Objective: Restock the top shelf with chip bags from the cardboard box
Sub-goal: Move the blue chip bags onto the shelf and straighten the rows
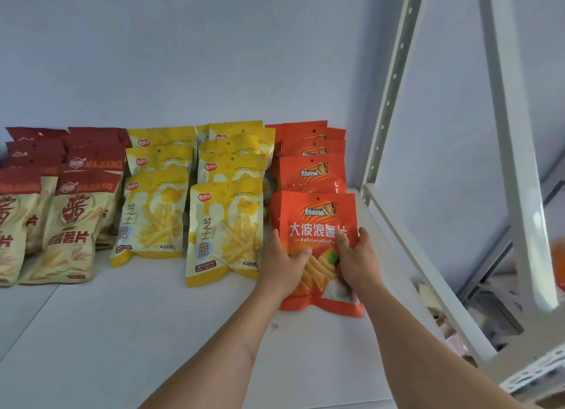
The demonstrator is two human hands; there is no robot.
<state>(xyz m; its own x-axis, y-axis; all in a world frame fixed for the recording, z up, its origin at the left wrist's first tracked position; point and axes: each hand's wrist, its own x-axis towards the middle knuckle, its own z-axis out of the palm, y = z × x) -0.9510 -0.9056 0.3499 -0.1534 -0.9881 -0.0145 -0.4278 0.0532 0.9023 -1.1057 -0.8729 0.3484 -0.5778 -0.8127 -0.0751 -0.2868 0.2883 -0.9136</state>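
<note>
An orange chip bag stands at the front of the orange row on the white top shelf. My left hand grips its lower left side. My right hand grips its lower right side, fingers across the front. Behind it stand several more orange bags. The cardboard box is not in view.
Yellow bags fill two rows in the middle, and red-and-beige bags stand at the left. White metal uprights and a diagonal brace frame the shelf's right end. The wall lies right behind the rows.
</note>
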